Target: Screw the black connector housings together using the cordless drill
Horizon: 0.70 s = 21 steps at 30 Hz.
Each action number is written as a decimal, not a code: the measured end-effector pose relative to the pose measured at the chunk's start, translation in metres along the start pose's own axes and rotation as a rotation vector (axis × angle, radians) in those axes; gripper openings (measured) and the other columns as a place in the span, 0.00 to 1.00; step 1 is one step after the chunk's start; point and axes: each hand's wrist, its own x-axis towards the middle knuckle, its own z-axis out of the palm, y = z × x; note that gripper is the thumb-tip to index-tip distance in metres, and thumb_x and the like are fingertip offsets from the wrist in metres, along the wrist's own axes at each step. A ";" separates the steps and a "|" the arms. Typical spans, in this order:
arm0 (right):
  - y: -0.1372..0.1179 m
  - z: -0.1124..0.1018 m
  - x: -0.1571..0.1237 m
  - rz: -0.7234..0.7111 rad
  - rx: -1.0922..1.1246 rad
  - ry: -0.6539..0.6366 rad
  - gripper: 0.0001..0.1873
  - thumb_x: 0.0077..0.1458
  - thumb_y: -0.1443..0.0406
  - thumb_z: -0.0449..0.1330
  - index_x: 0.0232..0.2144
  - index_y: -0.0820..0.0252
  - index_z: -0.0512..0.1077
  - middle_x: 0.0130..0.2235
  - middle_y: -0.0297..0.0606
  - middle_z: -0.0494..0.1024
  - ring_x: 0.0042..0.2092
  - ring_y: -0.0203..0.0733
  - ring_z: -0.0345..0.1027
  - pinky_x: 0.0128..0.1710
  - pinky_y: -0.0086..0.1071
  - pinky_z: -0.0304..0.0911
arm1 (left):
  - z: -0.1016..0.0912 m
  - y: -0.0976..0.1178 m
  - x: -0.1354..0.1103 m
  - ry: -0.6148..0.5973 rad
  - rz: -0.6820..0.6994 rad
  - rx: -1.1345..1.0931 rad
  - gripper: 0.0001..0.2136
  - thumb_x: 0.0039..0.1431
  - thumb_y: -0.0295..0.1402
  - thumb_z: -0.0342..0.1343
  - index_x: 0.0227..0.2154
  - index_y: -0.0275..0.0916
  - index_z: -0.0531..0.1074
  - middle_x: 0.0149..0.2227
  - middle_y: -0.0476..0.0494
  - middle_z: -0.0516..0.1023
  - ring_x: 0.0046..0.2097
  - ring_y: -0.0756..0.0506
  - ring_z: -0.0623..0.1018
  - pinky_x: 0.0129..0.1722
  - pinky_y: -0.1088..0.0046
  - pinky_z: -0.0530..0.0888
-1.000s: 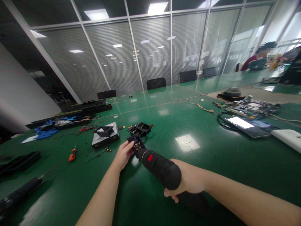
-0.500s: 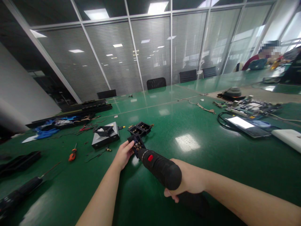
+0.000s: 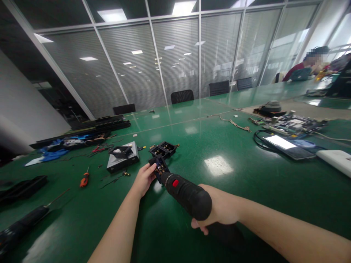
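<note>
My left hand [image 3: 146,178] is closed on the edge of a small black plastic housing [image 3: 158,164] with brass-coloured metal parts inside. In my right hand [image 3: 216,204] is a black cordless screwdriver [image 3: 188,195] with a red switch, gripped by its handle. Its front end points into the housing; the bit's tip is hidden behind the tool's body. Just beyond the housing lies a similar black two-compartment tray [image 3: 166,149] with small brass-coloured parts.
To the left are a grey metal box [image 3: 123,159] with a black bracket on top, an orange-handled screwdriver [image 3: 85,179] and another black power screwdriver [image 3: 26,223]. At right lie a lit phone [image 3: 289,147], a circuit board [image 3: 294,124] and a white case [image 3: 336,160]. A person sits far right.
</note>
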 end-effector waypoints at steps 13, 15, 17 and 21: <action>-0.002 0.001 0.000 -0.009 0.013 0.001 0.16 0.43 0.60 0.76 0.22 0.63 0.74 0.23 0.35 0.77 0.24 0.36 0.72 0.25 0.27 0.69 | -0.001 -0.001 0.001 -0.007 0.005 -0.009 0.22 0.47 0.44 0.78 0.40 0.35 0.83 0.37 0.39 0.86 0.39 0.41 0.83 0.43 0.65 0.77; -0.002 0.001 0.000 -0.006 0.002 0.000 0.16 0.43 0.60 0.75 0.22 0.63 0.74 0.23 0.34 0.77 0.24 0.35 0.72 0.25 0.26 0.69 | -0.001 -0.001 0.001 -0.001 0.006 -0.004 0.22 0.47 0.45 0.78 0.40 0.35 0.83 0.37 0.39 0.86 0.39 0.41 0.83 0.43 0.65 0.77; -0.003 0.001 0.000 0.001 -0.003 0.003 0.15 0.44 0.61 0.75 0.22 0.63 0.74 0.23 0.34 0.77 0.24 0.35 0.72 0.25 0.26 0.69 | -0.001 -0.001 0.001 0.004 0.007 -0.002 0.22 0.47 0.44 0.78 0.40 0.35 0.83 0.36 0.39 0.85 0.38 0.41 0.82 0.43 0.65 0.76; -0.004 0.002 -0.001 0.001 0.016 0.003 0.16 0.44 0.61 0.75 0.22 0.63 0.73 0.23 0.34 0.77 0.24 0.35 0.72 0.26 0.27 0.69 | 0.000 -0.001 0.001 0.010 0.002 -0.003 0.22 0.47 0.44 0.78 0.41 0.35 0.83 0.36 0.40 0.85 0.37 0.41 0.82 0.42 0.66 0.76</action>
